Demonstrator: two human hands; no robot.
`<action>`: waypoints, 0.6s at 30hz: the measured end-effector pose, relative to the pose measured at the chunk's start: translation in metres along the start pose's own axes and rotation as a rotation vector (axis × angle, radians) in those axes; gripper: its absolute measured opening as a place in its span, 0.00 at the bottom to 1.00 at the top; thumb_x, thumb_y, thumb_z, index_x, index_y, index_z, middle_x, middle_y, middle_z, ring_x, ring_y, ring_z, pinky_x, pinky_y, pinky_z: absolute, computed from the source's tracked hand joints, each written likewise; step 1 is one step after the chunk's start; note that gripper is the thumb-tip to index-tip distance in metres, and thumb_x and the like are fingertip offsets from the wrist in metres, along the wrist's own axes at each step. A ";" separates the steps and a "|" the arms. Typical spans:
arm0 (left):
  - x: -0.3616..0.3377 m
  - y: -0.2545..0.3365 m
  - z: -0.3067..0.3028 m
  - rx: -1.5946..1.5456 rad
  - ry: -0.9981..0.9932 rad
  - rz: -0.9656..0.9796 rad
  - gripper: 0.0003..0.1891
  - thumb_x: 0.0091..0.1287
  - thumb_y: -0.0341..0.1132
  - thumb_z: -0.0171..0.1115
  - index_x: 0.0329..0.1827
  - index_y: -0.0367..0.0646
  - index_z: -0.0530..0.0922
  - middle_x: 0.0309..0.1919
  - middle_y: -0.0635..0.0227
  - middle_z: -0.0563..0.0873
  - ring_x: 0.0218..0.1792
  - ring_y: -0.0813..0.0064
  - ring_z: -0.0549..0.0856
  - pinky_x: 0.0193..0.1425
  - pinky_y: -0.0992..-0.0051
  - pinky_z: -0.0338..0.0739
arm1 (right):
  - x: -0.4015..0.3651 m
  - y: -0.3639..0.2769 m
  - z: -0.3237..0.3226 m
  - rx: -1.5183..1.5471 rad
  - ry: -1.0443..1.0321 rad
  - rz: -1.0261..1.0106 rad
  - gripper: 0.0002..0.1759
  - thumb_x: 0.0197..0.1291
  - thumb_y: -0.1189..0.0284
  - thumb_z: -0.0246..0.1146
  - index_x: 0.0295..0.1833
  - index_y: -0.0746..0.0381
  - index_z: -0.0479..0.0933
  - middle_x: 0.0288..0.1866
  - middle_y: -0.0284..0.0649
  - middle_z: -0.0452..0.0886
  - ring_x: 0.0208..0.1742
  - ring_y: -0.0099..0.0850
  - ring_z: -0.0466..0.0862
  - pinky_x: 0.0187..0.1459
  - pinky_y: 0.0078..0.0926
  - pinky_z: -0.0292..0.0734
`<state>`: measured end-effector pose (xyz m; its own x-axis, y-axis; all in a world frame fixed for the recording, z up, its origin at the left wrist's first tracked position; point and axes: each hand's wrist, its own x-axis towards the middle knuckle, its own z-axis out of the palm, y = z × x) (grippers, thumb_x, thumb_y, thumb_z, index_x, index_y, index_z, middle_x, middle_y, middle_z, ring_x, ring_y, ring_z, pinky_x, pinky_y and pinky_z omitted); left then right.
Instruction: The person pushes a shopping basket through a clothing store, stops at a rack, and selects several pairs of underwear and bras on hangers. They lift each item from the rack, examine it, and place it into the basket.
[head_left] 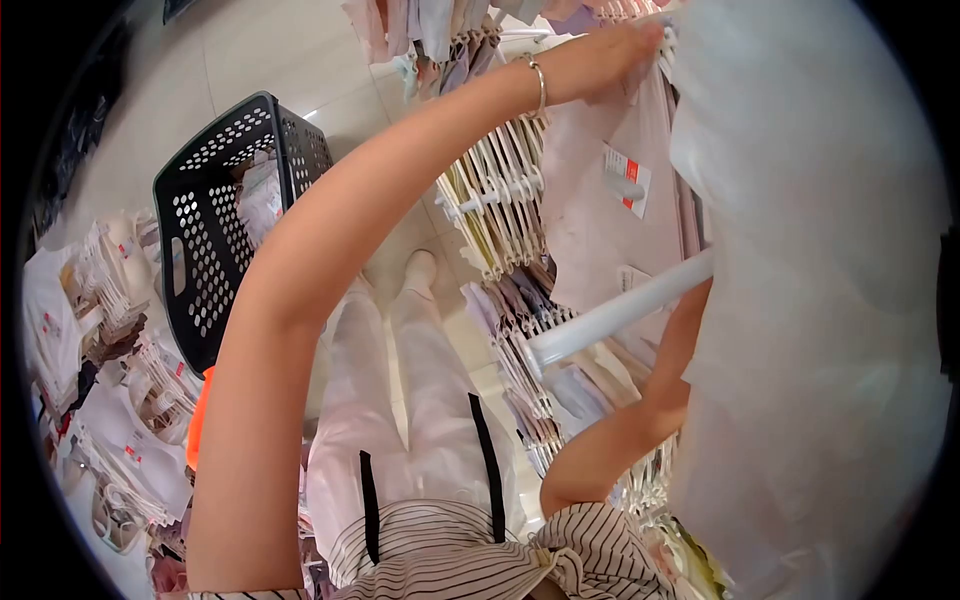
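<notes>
My left hand [622, 62], with a bracelet at the wrist, reaches up to the top of a pale pink garment [600, 225]. Its fingers look closed around the garment's upper edge, though the fingertips are partly blurred. A white and red price tag [627, 180] hangs on the garment's front. Beside it, a large whitish, translucent sheet-like thing [815, 290] fills the right side of the view, very near the camera. My right forearm [625, 430] rises behind that whitish thing, which hides my right hand.
A white rail [620, 310] juts out below the garment. Packed hangers with clothes [500, 200] line the racks. A black perforated basket [205, 270] holding some clothing [262, 195] stands on the tiled floor at left. Several hanging white garments [125, 440] crowd the lower left.
</notes>
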<state>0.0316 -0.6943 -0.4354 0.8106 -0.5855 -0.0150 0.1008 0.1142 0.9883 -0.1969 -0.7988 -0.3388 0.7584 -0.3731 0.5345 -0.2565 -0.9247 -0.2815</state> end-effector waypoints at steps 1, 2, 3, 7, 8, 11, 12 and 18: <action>-0.004 -0.005 -0.001 0.031 -0.021 0.045 0.35 0.63 0.64 0.39 0.46 0.36 0.74 0.35 0.66 0.78 0.38 0.77 0.76 0.43 0.77 0.70 | -0.003 0.001 -0.001 0.019 0.010 0.022 0.17 0.57 0.73 0.59 0.51 0.67 0.70 0.43 0.43 0.77 0.41 0.30 0.78 0.41 0.24 0.76; -0.011 -0.012 -0.003 0.062 -0.042 0.090 0.36 0.61 0.66 0.42 0.46 0.36 0.75 0.34 0.66 0.78 0.36 0.77 0.76 0.41 0.76 0.70 | -0.006 0.002 -0.002 0.041 0.028 0.047 0.17 0.57 0.73 0.60 0.51 0.67 0.71 0.43 0.43 0.77 0.41 0.30 0.78 0.40 0.24 0.76; -0.018 -0.017 -0.004 0.093 -0.062 0.134 0.37 0.59 0.67 0.45 0.45 0.36 0.76 0.33 0.65 0.78 0.35 0.77 0.76 0.39 0.76 0.70 | -0.010 0.003 -0.003 0.058 0.048 0.074 0.17 0.57 0.73 0.60 0.51 0.68 0.71 0.42 0.43 0.77 0.40 0.29 0.78 0.40 0.24 0.76; -0.036 -0.029 -0.008 0.036 -0.015 0.183 0.28 0.54 0.59 0.62 0.40 0.39 0.78 0.28 0.69 0.78 0.29 0.81 0.75 0.32 0.79 0.70 | -0.027 0.002 -0.005 0.152 0.157 0.172 0.17 0.57 0.73 0.60 0.50 0.68 0.71 0.41 0.44 0.78 0.39 0.29 0.78 0.39 0.24 0.77; -0.040 -0.031 -0.012 0.051 -0.044 0.111 0.25 0.54 0.55 0.65 0.39 0.39 0.79 0.24 0.71 0.79 0.28 0.82 0.75 0.31 0.79 0.70 | -0.031 0.001 -0.004 0.178 0.192 0.190 0.17 0.56 0.73 0.60 0.50 0.69 0.71 0.40 0.44 0.78 0.39 0.29 0.78 0.38 0.24 0.77; -0.049 -0.045 -0.016 -0.028 -0.098 0.017 0.19 0.58 0.48 0.64 0.38 0.39 0.78 0.24 0.76 0.77 0.26 0.85 0.74 0.30 0.82 0.69 | -0.042 -0.002 0.002 0.207 0.286 0.229 0.16 0.56 0.73 0.61 0.49 0.69 0.71 0.39 0.44 0.78 0.38 0.29 0.78 0.37 0.24 0.77; -0.050 -0.053 -0.016 -0.088 -0.086 0.022 0.18 0.58 0.48 0.64 0.35 0.40 0.77 0.23 0.75 0.77 0.26 0.85 0.73 0.30 0.81 0.69 | -0.045 0.001 0.006 0.197 0.288 0.247 0.16 0.56 0.72 0.61 0.49 0.69 0.72 0.39 0.44 0.78 0.37 0.28 0.78 0.37 0.24 0.77; -0.088 -0.084 -0.046 0.204 0.136 0.297 0.16 0.57 0.45 0.65 0.33 0.39 0.75 0.23 0.70 0.78 0.27 0.81 0.76 0.32 0.78 0.71 | -0.069 0.054 -0.002 -0.163 0.181 0.325 0.16 0.57 0.69 0.62 0.45 0.70 0.73 0.37 0.44 0.78 0.34 0.27 0.77 0.33 0.25 0.75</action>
<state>-0.0218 -0.6155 -0.5242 0.8577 -0.4375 0.2701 -0.2558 0.0925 0.9623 -0.2643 -0.8232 -0.3893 0.5083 -0.6418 0.5742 -0.5682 -0.7510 -0.3363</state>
